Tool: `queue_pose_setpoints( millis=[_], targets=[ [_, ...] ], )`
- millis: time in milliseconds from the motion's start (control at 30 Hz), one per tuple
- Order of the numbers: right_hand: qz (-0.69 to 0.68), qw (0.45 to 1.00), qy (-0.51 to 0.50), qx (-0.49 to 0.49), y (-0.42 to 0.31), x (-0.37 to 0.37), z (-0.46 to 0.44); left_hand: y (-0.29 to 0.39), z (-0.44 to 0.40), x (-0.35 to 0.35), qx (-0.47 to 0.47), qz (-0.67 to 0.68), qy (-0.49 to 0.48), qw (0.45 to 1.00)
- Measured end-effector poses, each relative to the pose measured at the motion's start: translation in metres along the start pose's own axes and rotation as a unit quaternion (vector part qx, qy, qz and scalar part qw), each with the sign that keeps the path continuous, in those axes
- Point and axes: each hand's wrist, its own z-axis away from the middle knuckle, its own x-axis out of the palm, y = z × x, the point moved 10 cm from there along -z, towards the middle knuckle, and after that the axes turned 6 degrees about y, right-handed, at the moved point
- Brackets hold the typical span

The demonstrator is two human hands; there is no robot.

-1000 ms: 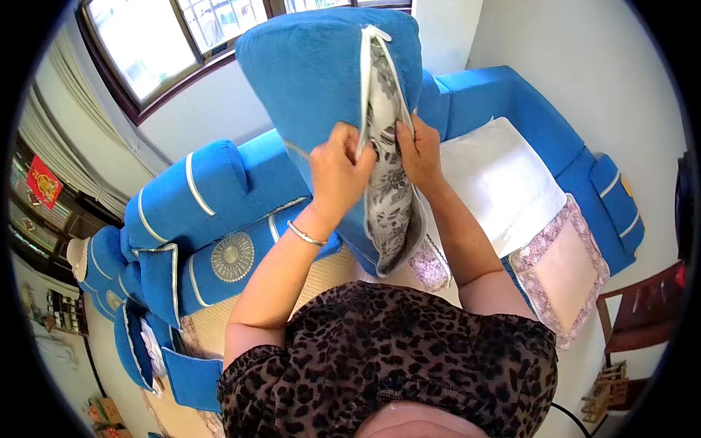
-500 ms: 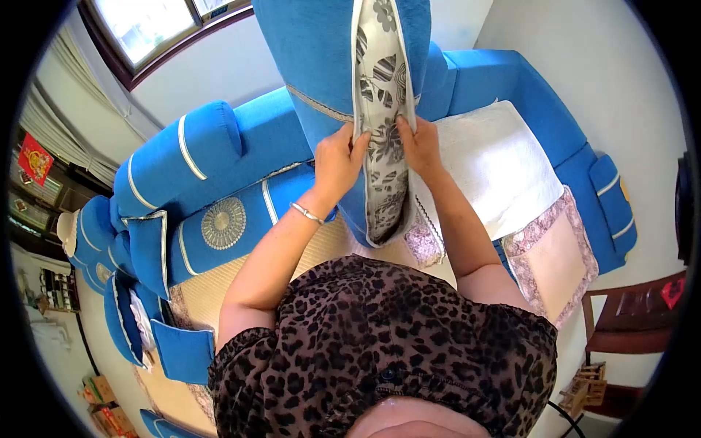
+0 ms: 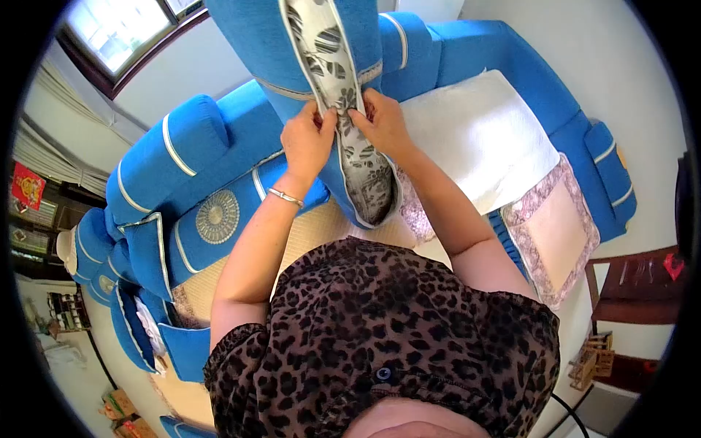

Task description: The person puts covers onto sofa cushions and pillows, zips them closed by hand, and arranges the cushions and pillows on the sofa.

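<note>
A large blue cushion cover (image 3: 255,44) stands upright in front of me, its long zipped side parted. Between the white-edged sides shows a white inner cushion with grey flower print (image 3: 371,186). My left hand (image 3: 308,139), below a silver bracelet (image 3: 285,197), grips the left edge of the opening with thumb and fingers. On the opposite edge my right hand (image 3: 381,125) pinches the cover, its thumb over the printed fabric. The two hands are at about the same height, a little apart. The cover's top runs out of view.
Behind stands a blue corner sofa (image 3: 168,150), with a white pad (image 3: 478,135) and a lace-edged mat (image 3: 551,223) on its right part. A blue cushion (image 3: 146,252) leans at the left. At the right is a dark wooden chair (image 3: 635,288); a window (image 3: 120,33) is at upper left.
The cushion has shifted left in view, and its lower end sits higher than a second ago. Both hands have moved left and up with it, still holding the edges of the opening.
</note>
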Motion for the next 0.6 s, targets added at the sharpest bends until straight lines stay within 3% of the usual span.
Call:
queue_pose_setpoints(
  millis=[100,133,233,333,433,533,567,600],
  targets=[
    [-0.057,0.997,0.050,0.024,0.014,-0.003,0.003,-0.013,0.004,-0.004,-0.031,-0.012,0.004,0.999],
    [-0.039,0.997,0.055,0.047,0.021,-0.005,0.006,-0.016,0.005,-0.006,-0.037,-0.021,0.008,0.999],
    [0.207,0.977,0.056,-0.001,0.043,-0.005,0.014,-0.020,0.011,-0.008,-0.045,-0.084,-0.005,0.995],
    [0.154,0.987,0.041,0.009,0.055,0.001,0.024,-0.047,0.024,0.014,-0.055,-0.163,-0.045,0.984],
    [0.026,0.998,0.053,0.011,0.025,0.002,0.015,-0.105,0.020,0.040,-0.162,0.067,-0.089,0.981],
    [0.036,0.991,0.117,-0.056,-0.025,0.006,0.010,-0.093,0.026,0.011,-0.221,0.242,-0.064,0.943],
    [0.099,0.975,0.129,-0.151,-0.061,0.011,0.015,-0.087,0.030,-0.003,-0.243,0.296,-0.049,0.922],
    [0.079,0.969,0.099,-0.215,-0.074,0.031,0.021,-0.100,0.037,-0.016,-0.269,0.318,-0.013,0.909]
  ],
)
